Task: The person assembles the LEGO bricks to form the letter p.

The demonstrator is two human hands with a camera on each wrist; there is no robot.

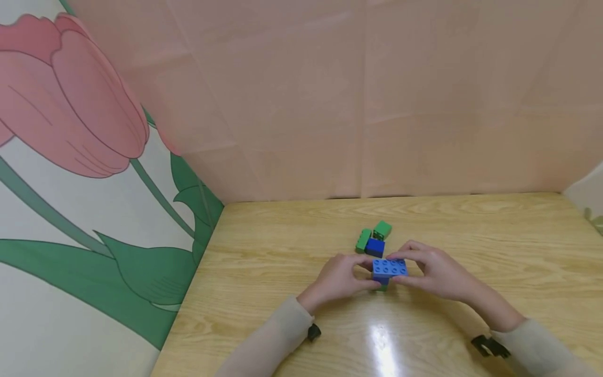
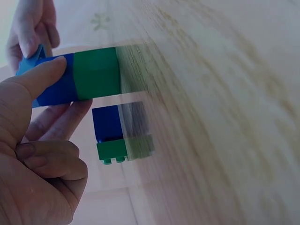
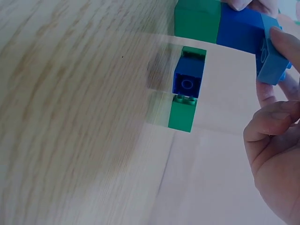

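Observation:
A light blue brick (image 1: 389, 267) with two rows of studs lies across the top of a small stack, jutting out toward the right. Under it come a dark blue brick (image 2: 58, 91) and, at the bottom on the table, a green brick (image 2: 97, 72). My left hand (image 1: 340, 276) pinches the dark blue brick between thumb and fingers, steadying the stack from the left. From the right, my right hand (image 1: 438, 270) grips the light blue brick by its long sides, thumb nearest me.
Just behind the stack, a loose dark blue brick (image 1: 375, 247) sits close to two green bricks, one (image 1: 363, 241) at its left and another (image 1: 382, 229) farther back. The wooden table (image 1: 264, 230) meets a pink wall (image 1: 292, 131) behind and a tulip-patterned panel (image 1: 141, 251) at left.

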